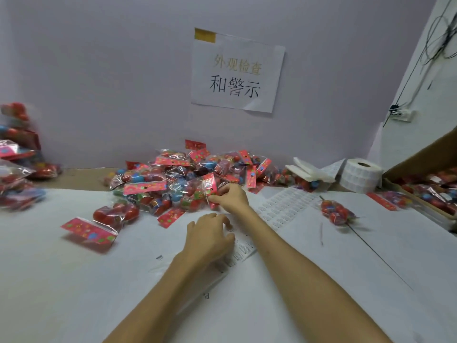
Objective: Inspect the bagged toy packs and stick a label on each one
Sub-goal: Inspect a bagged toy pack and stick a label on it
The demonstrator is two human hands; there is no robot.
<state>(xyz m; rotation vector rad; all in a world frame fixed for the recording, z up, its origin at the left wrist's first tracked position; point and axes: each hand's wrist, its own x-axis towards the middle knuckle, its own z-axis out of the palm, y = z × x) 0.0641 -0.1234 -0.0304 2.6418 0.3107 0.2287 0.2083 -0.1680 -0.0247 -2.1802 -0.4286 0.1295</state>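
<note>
Table (74,280): white; pack pile (173,174) at 12 o'clock.
Right hand (232,198): fingers pinching a pack (209,185).
Left hand (210,237): fingers curled on label sheet (243,248); grip unclear.

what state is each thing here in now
clear bagged toy pack with red header, pinched by right hand at edge of pile of packs
left hand, fingers bent over white printed label strip, grip unclear
white label roll, partly unwound
lone bagged toy pack, lying apart, untouched
white paper wall sign, taped, lower corner curling
</note>
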